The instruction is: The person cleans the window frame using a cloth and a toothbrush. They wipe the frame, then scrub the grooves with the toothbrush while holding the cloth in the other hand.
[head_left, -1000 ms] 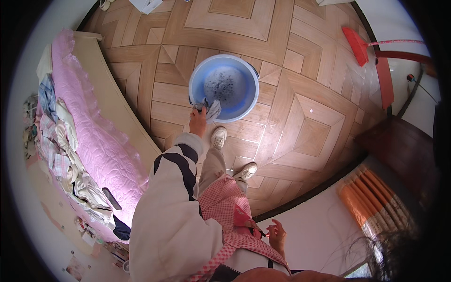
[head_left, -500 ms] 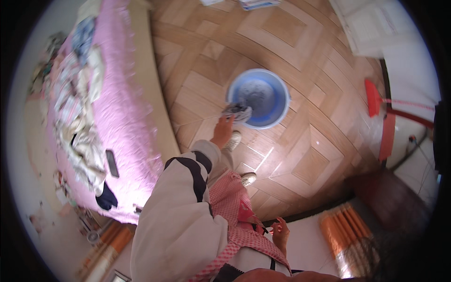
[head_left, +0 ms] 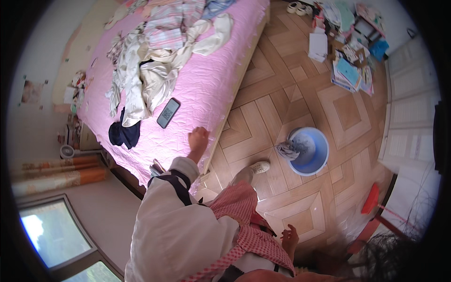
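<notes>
My left hand (head_left: 199,139) hovers over the near right edge of the pink bed, fingers loosely bent and nothing visible in them. A phone (head_left: 168,113) with a lit screen lies on the quilt to its left. My right hand (head_left: 290,236) hangs low beside my checked apron (head_left: 238,197), its fingers apart and holding nothing. On the floor to the right of the bed stands a blue basin (head_left: 323,160). A crumpled grey cloth (head_left: 287,151) hangs over the basin's left rim, apart from both hands.
Light clothes (head_left: 155,80) and a dark garment (head_left: 124,133) lie heaped on the pink quilt (head_left: 202,94). Papers and books (head_left: 347,75) are piled on the floor at the far right, near shoes (head_left: 299,8). A red broom (head_left: 370,199) rests at the right.
My left hand has moved away from the cloth at the basin's rim, leftward to the bed's edge. The view has turned left, bringing more of the bed in.
</notes>
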The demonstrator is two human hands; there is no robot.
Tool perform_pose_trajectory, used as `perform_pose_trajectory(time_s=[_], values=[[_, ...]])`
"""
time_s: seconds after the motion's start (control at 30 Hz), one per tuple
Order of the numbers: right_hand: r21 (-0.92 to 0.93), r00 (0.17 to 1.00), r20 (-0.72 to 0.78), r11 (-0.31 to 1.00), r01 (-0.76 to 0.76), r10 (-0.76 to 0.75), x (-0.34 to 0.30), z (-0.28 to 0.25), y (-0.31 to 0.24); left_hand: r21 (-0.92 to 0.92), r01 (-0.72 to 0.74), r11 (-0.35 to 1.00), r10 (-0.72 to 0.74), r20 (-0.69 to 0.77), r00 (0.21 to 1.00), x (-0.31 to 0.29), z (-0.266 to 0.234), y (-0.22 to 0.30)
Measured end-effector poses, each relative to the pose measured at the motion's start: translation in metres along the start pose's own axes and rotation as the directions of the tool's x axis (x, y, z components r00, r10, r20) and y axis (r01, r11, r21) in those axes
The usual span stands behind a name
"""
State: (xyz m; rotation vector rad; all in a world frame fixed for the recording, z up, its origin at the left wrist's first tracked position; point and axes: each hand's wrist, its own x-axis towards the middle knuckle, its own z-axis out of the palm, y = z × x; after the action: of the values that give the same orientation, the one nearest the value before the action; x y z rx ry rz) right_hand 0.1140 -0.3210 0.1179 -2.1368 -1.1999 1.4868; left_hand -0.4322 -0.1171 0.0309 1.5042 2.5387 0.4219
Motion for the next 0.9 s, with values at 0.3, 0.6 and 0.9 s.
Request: perform_pose_trajectory(time_s=[0.3,0.6,0.9], values=[[-0.185,0.989,0.127,0.978,0.096,-0.073,0.038,-0.006,-0.045,0.217,0.439,0.872,-0.391,-0.232,0.891,0.057,-0.063,-0.136],[-0.285,0.984,0.175,0.958,0.023,0.028,0.087,-0.003,-0.099,0.406,0.411,0.816,-0.480,0.080,0.874,0.105,-0.049,-0.165],[-0.433,0.966,0.257,0.892,0.130,-0.016,0.101,-0.016,-0.119,0.375,0.462,0.803,-0.537,0.121,0.835,0.117,-0.035,-0.176]])
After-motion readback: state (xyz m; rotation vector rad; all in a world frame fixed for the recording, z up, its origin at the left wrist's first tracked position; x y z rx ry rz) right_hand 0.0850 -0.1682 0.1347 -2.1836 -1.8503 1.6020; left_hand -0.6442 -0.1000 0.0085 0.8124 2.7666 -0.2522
